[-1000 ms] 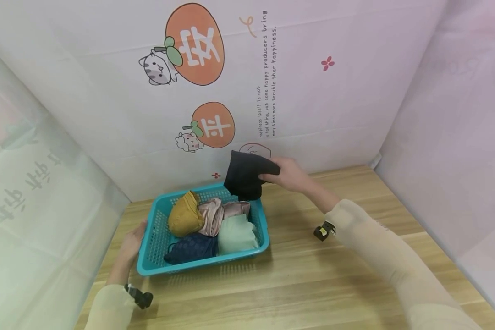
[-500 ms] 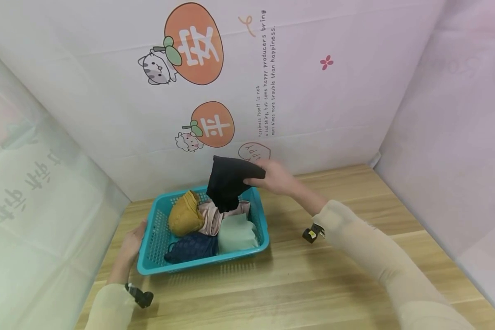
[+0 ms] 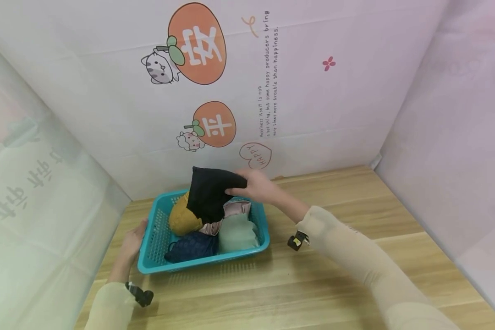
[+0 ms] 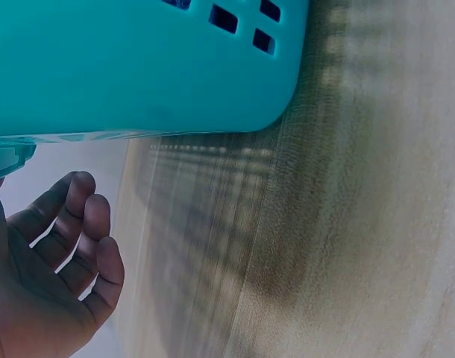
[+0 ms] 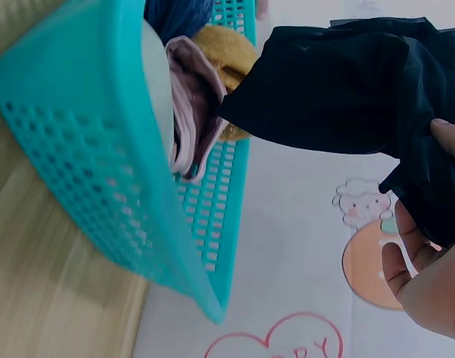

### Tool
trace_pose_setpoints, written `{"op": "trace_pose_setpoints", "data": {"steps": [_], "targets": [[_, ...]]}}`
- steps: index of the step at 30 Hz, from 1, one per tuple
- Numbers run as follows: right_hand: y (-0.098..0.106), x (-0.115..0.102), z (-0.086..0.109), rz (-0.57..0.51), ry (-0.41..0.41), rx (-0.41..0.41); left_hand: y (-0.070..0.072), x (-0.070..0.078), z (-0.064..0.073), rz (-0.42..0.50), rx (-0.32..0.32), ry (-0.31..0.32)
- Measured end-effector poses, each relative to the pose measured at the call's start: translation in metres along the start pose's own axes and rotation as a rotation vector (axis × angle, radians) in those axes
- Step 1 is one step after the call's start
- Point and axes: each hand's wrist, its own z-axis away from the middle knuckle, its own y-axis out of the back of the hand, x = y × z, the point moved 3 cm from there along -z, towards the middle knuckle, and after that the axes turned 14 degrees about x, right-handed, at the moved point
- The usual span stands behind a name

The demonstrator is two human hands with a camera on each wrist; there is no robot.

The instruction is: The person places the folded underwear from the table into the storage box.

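My right hand pinches a piece of black cloth clothing by its right end, and it hangs over the back of a turquoise plastic basket. The garment's lower part covers some of the mustard-yellow clothing and pink satin clothing inside. Navy clothing and a pale green folded garment lie along the basket's front. At the left end, my left hand rests against the rim; the left wrist view shows its relaxed fingers free of the outer wall, its thumb mostly hidden.
The basket stands on a wood-grain table near the back wall, which carries printed cartoon fruit. White sheets hang at left and right. Black cameras sit on the left wrist and right wrist.
My right hand has moved left and lower with the black garment, which now overlaps the yellow and pink pieces in the basket. My left hand has stayed at the rim.
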Motion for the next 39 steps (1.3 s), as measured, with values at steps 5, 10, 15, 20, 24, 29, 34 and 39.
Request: {"op": "trace_pose_setpoints", "data": {"steps": [5, 10, 15, 20, 24, 29, 34, 39], "targets": [[-0.009, -0.011, -0.002, -0.011, 0.033, -0.011, 0.001, 0.001, 0.000, -0.007, -0.005, 0.004], [-0.017, -0.021, -0.005, -0.021, 0.070, -0.026, 0.001, 0.003, 0.000, 0.005, -0.012, 0.018], [-0.026, -0.030, -0.006, -0.014, 0.100, -0.054, 0.001, 0.003, -0.001, 0.010, -0.012, 0.027], [-0.036, -0.038, -0.005, -0.011, 0.101, -0.065, 0.002, 0.002, 0.000, 0.009, -0.011, 0.031], [-0.045, -0.046, -0.003, -0.009, 0.110, -0.068, 0.002, 0.001, 0.000, 0.012, -0.012, 0.033], [-0.055, -0.055, -0.001, -0.003, 0.085, -0.080, 0.001, -0.001, 0.000, 0.012, -0.022, 0.020], [-0.066, -0.062, -0.002, 0.004, 0.074, -0.100, 0.002, -0.001, -0.001, 0.027, -0.039, 0.025], [-0.078, -0.066, 0.001, 0.034, 0.050, -0.106, 0.002, -0.003, -0.003, 0.021, -0.049, 0.007]]}}
